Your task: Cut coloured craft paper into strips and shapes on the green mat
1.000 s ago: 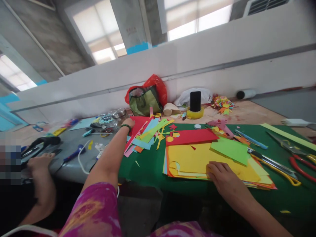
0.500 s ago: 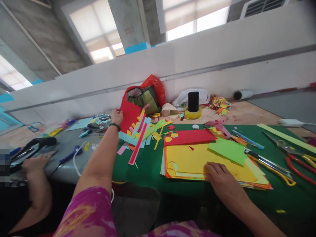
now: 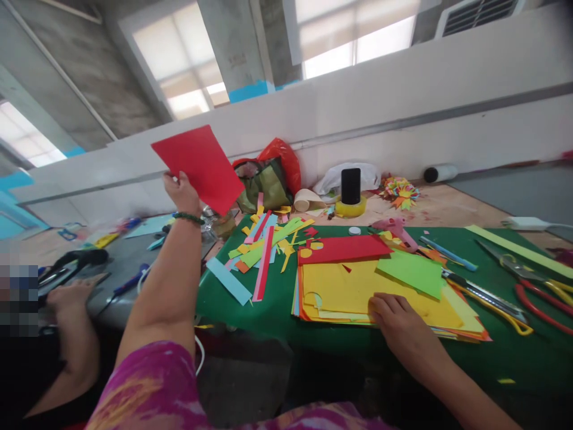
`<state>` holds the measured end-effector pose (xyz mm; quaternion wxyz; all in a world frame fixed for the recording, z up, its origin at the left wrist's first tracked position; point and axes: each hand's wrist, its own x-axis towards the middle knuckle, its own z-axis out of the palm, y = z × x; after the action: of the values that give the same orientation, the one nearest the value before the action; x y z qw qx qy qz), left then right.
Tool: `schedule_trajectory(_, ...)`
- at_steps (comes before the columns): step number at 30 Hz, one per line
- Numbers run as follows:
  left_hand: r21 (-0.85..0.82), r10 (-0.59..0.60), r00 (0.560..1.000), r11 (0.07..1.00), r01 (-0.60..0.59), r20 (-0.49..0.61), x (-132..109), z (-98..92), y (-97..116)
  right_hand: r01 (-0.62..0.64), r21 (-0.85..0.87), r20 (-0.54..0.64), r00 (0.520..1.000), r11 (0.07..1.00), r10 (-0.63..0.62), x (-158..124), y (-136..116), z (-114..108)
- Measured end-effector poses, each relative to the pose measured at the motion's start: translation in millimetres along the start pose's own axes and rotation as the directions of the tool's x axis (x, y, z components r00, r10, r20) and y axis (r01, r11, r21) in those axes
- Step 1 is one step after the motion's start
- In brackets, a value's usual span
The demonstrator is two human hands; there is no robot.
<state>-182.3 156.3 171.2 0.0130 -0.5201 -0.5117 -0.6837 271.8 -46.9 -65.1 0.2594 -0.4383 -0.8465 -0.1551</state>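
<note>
My left hand (image 3: 182, 192), a beaded bracelet at its wrist, grips a red sheet of paper (image 3: 203, 167) by its lower left edge and holds it up above the table. My right hand (image 3: 398, 319) rests on the front edge of a stack of coloured paper (image 3: 344, 286), yellow on top, its fingers lying on the paper and its thumb hidden. A folded-looking red piece (image 3: 344, 248) and a green piece (image 3: 412, 272) lie on that stack. Left of it, cut paper strips (image 3: 266, 263) are heaped loosely on the green mat (image 3: 277, 307).
Right of the stack lie a utility knife (image 3: 486, 295), red-handled scissors (image 3: 523, 275) and a pink glue gun (image 3: 394, 227). A phone (image 3: 350, 186) stands in a yellow tape roll (image 3: 351, 207) behind. Another person's hand (image 3: 74, 292) is at the far left.
My left hand has lifted the red sheet up and left, away from the strip heap. Several strips have shifted; a light blue one now lies apart at the left. My right hand stays put.
</note>
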Motion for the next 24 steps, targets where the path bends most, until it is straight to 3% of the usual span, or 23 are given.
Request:
schedule_trajectory(4, -0.158, -0.076, 0.996, 0.985, 0.068, -0.043, -19, 14.7, 24, -0.009, 0.040, 0.000, 1.000, 0.999, 0.009, 3, 3, -4)
schedule_trajectory(7, -0.267, -0.101, 0.993, 0.957, 0.115, 0.063, -55, 29.7, 46, -0.062, 0.095, -0.122, 0.990, 0.994, 0.074, 8, 4, -16)
schedule_trajectory(8, -0.346, -0.118, 0.978, 0.922, 0.172, 0.173, -70, 35.1, 55, -0.080, 0.097, -0.189, 0.977, 0.992, 0.097, 10, 4, -23)
schedule_trajectory(10, -0.419, -0.155, 0.916, 0.852, 0.313, 0.369, -106, 46.5, 72, -0.118, 0.061, -0.332, 0.934, 0.991, 0.131, 15, 3, -40)
schedule_trajectory(13, -0.278, -0.223, 0.808, 0.861, 0.425, 0.545, -166, 64.3, 91, -0.100, -0.108, -0.446, 0.894, 0.989, 0.042, 23, 1, -69)
schedule_trajectory(15, -0.115, -0.263, 0.704, 0.890, 0.440, 0.659, -201, 75.8, 93, -0.034, -0.194, -0.375, 0.926, 0.980, -0.043, 27, 4, -82)
schedule_trajectory(18, 0.008, -0.290, 0.570, 0.896, 0.444, 0.769, -237, 90.2, 85, 0.107, -0.167, -0.255, 0.956, 0.980, -0.148, 28, 13, -89)
schedule_trajectory(19, 0.019, -0.280, 0.550, 0.902, 0.432, 0.787, -244, 93.2, 82, 0.129, -0.148, -0.230, 0.960, 0.981, -0.161, 27, 17, -88)
schedule_trajectory(21, 0.014, -0.208, 0.575, 0.946, 0.323, 0.791, -254, 94.5, 78, 0.117, -0.131, -0.156, 0.978, 0.985, -0.137, 23, 24, -80)
schedule_trajectory(23, -0.001, -0.054, 0.622, 0.996, 0.088, 0.782, -264, 89.2, 80, 0.059, -0.110, -0.032, 0.998, 0.992, -0.063, 19, 29, -69)
schedule_trajectory(24, -0.014, 0.047, 0.614, 0.998, -0.058, 0.788, -270, 84.6, 84, 0.027, -0.084, 0.042, 0.999, 0.996, -0.023, 17, 31, -63)
